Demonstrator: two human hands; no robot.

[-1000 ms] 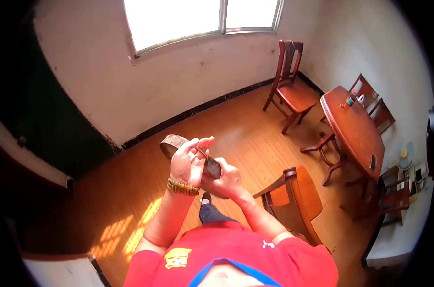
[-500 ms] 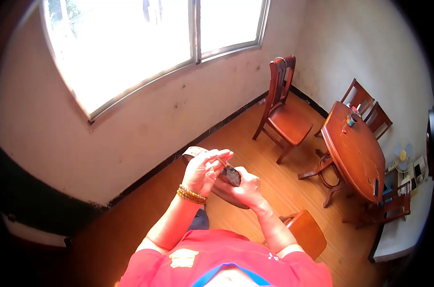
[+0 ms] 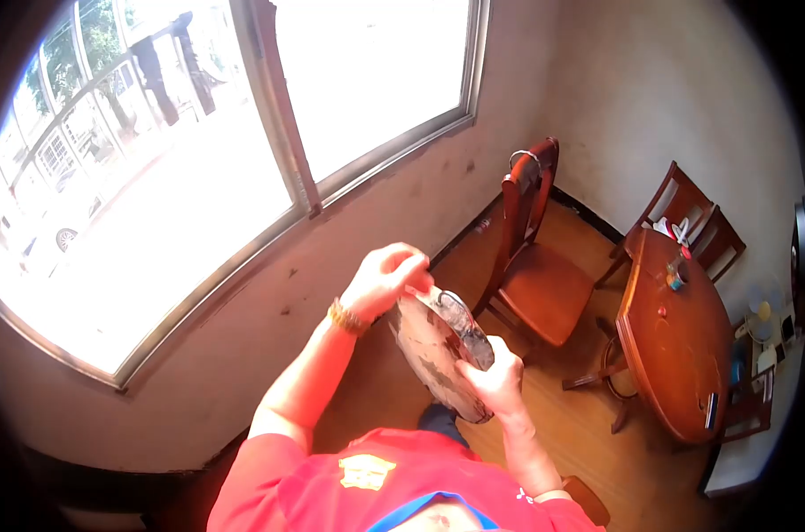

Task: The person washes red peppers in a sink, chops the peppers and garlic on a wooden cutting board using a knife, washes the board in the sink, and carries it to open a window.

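A worn, flat, rounded object (image 3: 433, 350) with pale, patchy sides and a dark, rough rim is held up in front of my chest. My right hand (image 3: 495, 377) grips its lower right edge, the thumb lying across the pale face. At the upper end is my left hand (image 3: 386, 282), its fingers curled together close against the edge; what they pinch is hidden. Between the hands, a thin dark loop (image 3: 455, 300) curves along the rim. A beaded bracelet (image 3: 347, 317) circles my left wrist.
A wooden chair (image 3: 549, 293) stands ahead by the wall. To the right is a wooden table (image 3: 673, 346) with a jar (image 3: 677, 273) and a dark phone-like item (image 3: 711, 410) on it. A large bright window (image 3: 154, 222) fills the left. Another chair (image 3: 587, 501) is partly behind my right arm.
The object has risen and turned, so more of its pale face shows. My left hand's fingers have gone from spread to curled. The view has swung toward the window.
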